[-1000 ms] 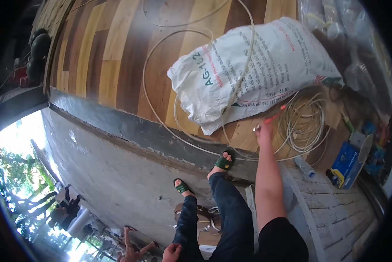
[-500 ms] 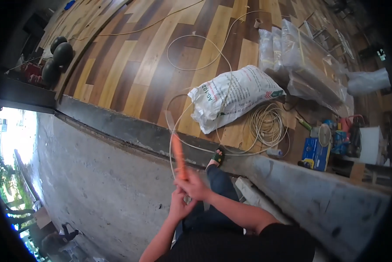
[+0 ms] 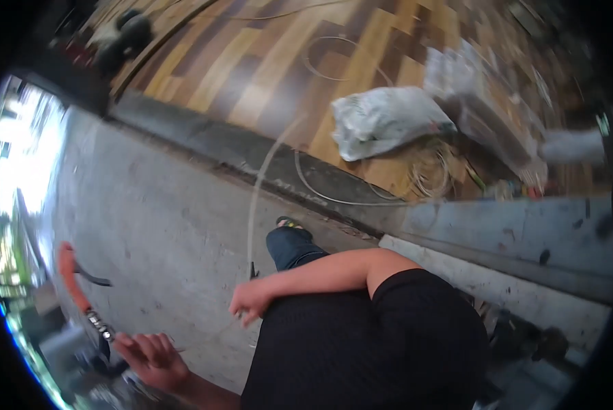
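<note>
At the lower left, my left hand [image 3: 152, 359] is closed in a fist. It grips the end of an orange curved tool with a silvery metal collar [image 3: 100, 324]. A dark thin part sticks out sideways near the tool's top; motion blur hides its exact kind. My right hand [image 3: 252, 303] is in front of my black shirt with the fingers curled, and what they hold is hidden. A pale cable [image 3: 255, 198], smeared by motion, rises from near my right wrist across the grey floor towards the wooden boards.
A white filled sack [image 3: 388, 119] lies on the raised plank floor [image 3: 252, 82] beside coiled cable [image 3: 429, 174]. Plastic-wrapped packs [image 3: 484, 109] stand right of it. A concrete step edge [image 3: 197, 140] crosses diagonally. My sandalled foot [image 3: 290, 223] is on the lower floor.
My hands, together on the orange tool before, are now apart. The left has swung the tool to the far left. My view has shifted, and my foot appears further left.
</note>
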{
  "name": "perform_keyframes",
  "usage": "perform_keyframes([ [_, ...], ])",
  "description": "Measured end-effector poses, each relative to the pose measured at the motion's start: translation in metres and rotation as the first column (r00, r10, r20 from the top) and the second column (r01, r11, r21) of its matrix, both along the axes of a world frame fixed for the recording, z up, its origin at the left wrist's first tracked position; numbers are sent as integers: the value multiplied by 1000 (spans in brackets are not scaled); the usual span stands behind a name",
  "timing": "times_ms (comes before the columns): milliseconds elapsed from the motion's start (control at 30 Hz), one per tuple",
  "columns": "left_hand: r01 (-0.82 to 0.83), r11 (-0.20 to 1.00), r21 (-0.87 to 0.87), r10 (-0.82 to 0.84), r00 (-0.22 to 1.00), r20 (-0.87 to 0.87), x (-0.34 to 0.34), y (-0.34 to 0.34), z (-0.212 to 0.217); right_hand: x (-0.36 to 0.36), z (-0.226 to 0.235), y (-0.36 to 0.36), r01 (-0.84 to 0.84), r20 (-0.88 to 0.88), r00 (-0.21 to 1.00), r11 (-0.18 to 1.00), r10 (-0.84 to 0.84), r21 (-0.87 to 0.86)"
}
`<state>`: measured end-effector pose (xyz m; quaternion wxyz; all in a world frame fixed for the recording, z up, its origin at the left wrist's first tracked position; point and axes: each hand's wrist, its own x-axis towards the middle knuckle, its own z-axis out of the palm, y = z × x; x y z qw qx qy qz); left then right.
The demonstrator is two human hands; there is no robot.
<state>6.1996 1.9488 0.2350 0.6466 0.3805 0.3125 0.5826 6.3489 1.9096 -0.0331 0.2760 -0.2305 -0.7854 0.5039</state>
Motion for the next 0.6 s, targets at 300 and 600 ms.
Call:
perform_keyframes([
  [300,-309,951,22,309,951,22,-182,15,-33,181,-185,101,627,699,378,724,-607,289],
  [600,-554,748,-366,650,722,237,-338,41,-109,11,-198,434,629,305,777,703,-551,-332],
])
